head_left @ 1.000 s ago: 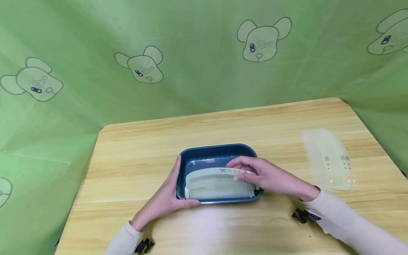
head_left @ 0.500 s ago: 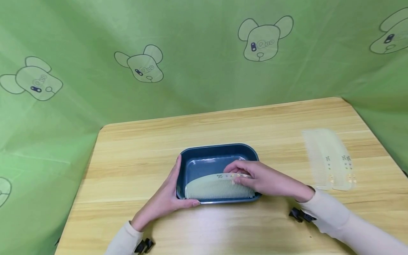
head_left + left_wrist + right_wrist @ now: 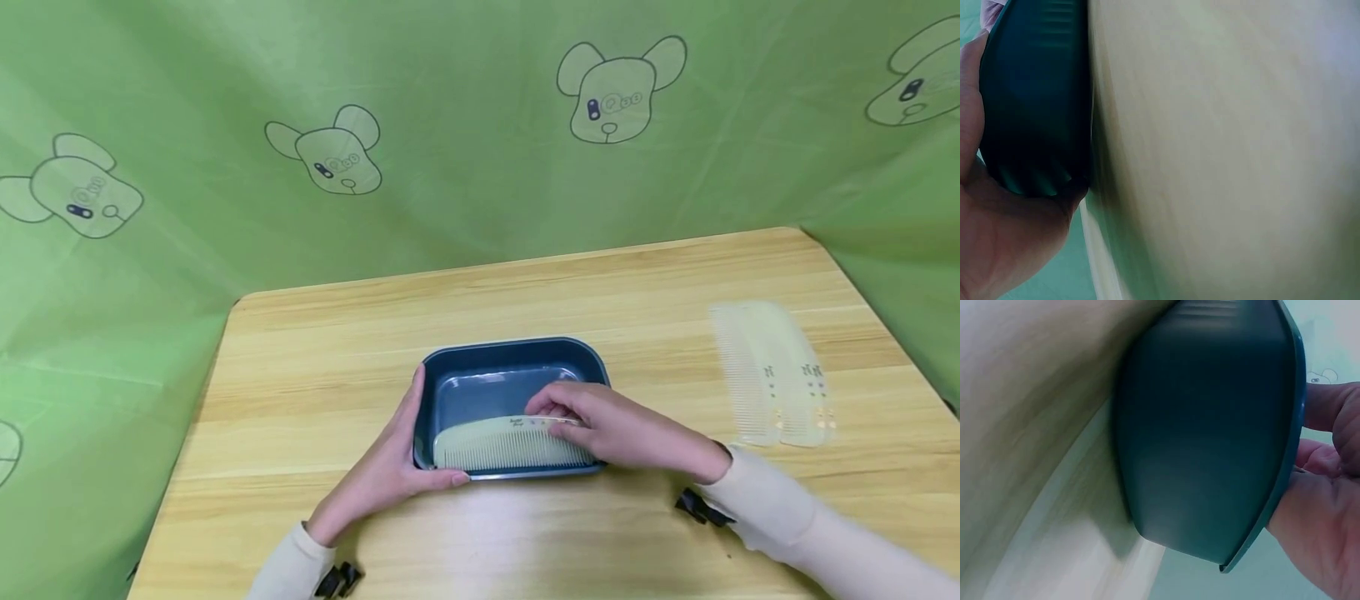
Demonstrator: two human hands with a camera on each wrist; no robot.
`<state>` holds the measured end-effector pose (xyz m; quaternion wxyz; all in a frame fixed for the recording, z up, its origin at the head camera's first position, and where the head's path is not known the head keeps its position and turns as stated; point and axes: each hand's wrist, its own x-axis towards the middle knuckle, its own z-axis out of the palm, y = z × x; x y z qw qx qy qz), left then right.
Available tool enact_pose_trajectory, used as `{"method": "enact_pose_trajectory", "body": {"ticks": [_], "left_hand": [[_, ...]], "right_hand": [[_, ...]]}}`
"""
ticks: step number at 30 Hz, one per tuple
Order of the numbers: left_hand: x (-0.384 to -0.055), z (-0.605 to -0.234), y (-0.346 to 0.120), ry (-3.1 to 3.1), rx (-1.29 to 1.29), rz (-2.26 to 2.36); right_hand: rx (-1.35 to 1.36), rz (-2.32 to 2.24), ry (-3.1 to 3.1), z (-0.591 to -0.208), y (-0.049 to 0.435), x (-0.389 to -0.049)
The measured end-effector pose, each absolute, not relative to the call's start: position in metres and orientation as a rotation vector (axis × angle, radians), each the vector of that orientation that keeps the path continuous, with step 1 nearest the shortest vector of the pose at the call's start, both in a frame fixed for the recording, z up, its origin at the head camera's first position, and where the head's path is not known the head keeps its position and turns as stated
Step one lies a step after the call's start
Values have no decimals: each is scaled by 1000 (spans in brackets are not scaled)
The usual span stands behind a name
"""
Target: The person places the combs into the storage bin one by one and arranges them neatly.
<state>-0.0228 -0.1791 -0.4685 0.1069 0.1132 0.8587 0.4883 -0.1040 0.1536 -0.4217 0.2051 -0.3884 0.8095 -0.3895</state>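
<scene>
A pale, translucent comb [image 3: 506, 444] stands on its teeth inside a dark blue rectangular tray [image 3: 517, 344], along the near wall. My right hand [image 3: 615, 421] pinches the comb's spine at its right end, with the fingertips inside the tray. The right wrist view has this hand [image 3: 1329, 487] behind the rim, where the wall hides the comb. Gripped round its left end and near-left corner, the tray is held by my left hand [image 3: 393, 454], thumb along the near side. In the left wrist view, the hand [image 3: 1010, 231] wraps the tray's outer wall [image 3: 1038, 106].
Several similar pale combs [image 3: 768, 375] lie overlapping on the right of the wooden table [image 3: 315, 367]. A green cloth [image 3: 465, 200] with printed bear heads hangs behind the table and at its sides.
The right hand has lowered the comb deeper into the tray and shifted slightly left and nearer. My left hand has stayed in place on the tray.
</scene>
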Motion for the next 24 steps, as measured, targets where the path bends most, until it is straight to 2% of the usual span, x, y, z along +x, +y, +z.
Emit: {"method": "enact_pose_trajectory", "body": {"ticks": [9,24], "left_hand": [[-22,-470,-180,2518,331,1450],[-23,-469,-180,2524,325,1438]], "right_hand": [[-1178,-916,2380,-423,148,-97],[-1161,-807,2378,-422,146,-99]]}}
